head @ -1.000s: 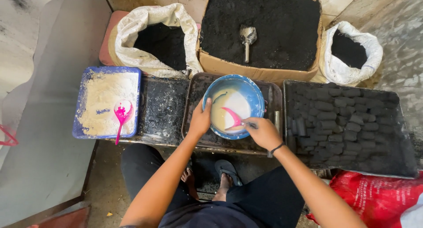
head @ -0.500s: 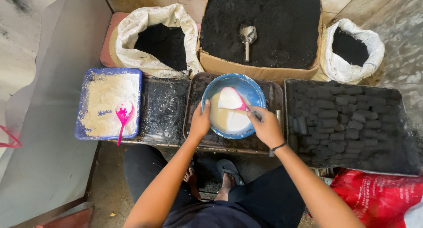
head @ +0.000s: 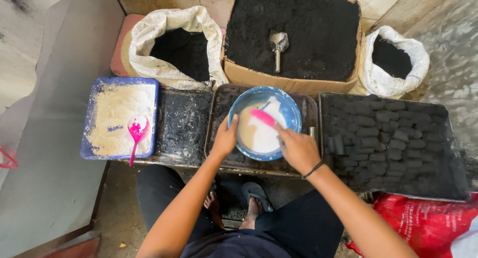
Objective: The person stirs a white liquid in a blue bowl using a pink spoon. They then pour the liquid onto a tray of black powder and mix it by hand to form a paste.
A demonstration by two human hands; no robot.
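Note:
A blue bowl (head: 290, 106) of creamy white liquid sits on a dark metal tray (head: 219, 149). My left hand (head: 226, 136) grips the bowl's left rim, thumb over the edge. My right hand (head: 298, 149) is at the bowl's lower right and holds the handle of a pink spoon (head: 264, 118), whose coated blade lies across the liquid, pointing up and left.
Left, a blue tray of pale powder (head: 119, 117) holds a second pink spoon (head: 136, 132). Right, a black tray of stacked charcoal briquettes (head: 393, 141). Behind: two white sacks (head: 174, 44) (head: 396, 59) and a cardboard box of black powder (head: 294, 34) with a metal scoop (head: 278, 44). A red bag (head: 423, 225) lies lower right.
The pink spoon swept around in the bowl, from the lower middle to the top and now across the middle. My left hand kept hold of the rim.

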